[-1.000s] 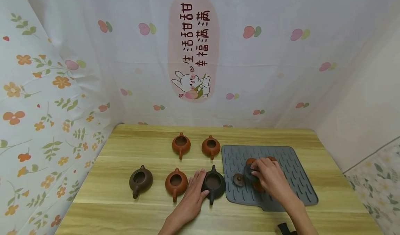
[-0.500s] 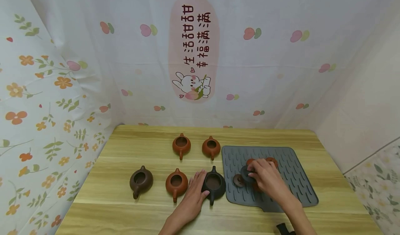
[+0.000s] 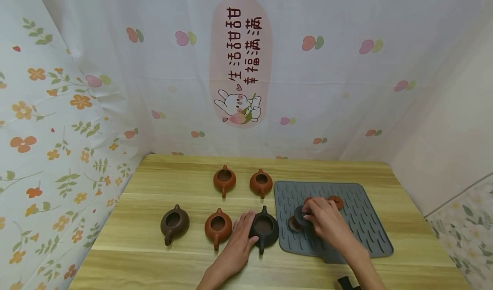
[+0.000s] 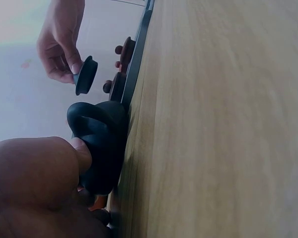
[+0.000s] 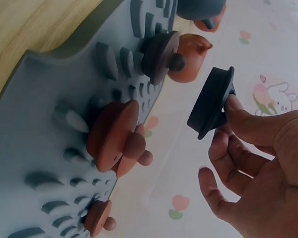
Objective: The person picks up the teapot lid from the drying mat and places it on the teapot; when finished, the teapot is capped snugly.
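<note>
My right hand (image 3: 327,221) pinches a black teapot lid (image 5: 211,104) by its knob, holding it in the air above the left part of the grey mat (image 3: 369,221). In the left wrist view this lid hangs tilted, just beyond the black teapot (image 4: 102,163). That lidless teapot stands upright on the table. Against its left side rests my left hand (image 3: 239,245), with fingers extended and the thumb touching the body near the handle. A brown lid (image 3: 294,224) lies on the mat under the held lid. Reddish lids, including one (image 5: 114,136) nearer my right wrist, also lie there.
Left of my left hand stand a red clay teapot (image 3: 218,228) and a dark brown teapot (image 3: 175,223), both without lids. Behind are two more red teapots (image 3: 224,178). A black handle-like object (image 3: 346,282) shows at the front edge, partly covered by my right forearm.
My right hand has carried the black lid a little to the left, so that it now partly covers the brown lid. My left hand has stayed against the black teapot.
</note>
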Motion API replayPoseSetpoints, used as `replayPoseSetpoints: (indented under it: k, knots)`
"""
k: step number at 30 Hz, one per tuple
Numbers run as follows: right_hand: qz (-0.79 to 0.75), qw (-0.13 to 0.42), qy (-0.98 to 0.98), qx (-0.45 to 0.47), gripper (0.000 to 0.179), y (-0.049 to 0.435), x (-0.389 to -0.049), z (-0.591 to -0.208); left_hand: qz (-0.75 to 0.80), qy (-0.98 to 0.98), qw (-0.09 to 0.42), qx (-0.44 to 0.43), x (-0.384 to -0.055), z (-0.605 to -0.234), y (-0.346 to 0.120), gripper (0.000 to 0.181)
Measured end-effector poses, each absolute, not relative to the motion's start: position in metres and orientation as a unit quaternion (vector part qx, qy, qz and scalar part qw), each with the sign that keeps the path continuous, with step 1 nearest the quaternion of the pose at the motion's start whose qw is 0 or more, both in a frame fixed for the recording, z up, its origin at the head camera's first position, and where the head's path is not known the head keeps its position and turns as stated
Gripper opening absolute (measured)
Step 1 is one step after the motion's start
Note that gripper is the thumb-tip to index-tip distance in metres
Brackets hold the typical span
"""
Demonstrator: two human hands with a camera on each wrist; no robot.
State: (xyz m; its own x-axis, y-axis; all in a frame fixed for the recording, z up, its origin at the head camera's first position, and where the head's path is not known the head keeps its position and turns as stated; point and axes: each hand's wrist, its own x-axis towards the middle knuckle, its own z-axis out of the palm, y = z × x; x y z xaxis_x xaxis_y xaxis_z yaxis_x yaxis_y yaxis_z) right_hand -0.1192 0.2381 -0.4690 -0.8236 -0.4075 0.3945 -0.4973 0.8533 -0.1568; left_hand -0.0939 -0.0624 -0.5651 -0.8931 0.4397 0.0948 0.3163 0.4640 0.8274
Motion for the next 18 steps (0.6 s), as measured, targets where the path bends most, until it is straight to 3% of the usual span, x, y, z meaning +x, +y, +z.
replayPoseSetpoints:
  k: [18]
  knots:
    - [0.132, 0.152, -0.949, 0.242, 0.023, 0.223, -0.121, -0.469, 0.466, 0.855, 0.059, 0.221, -0.093, -0.566, -0.062, 0.070]
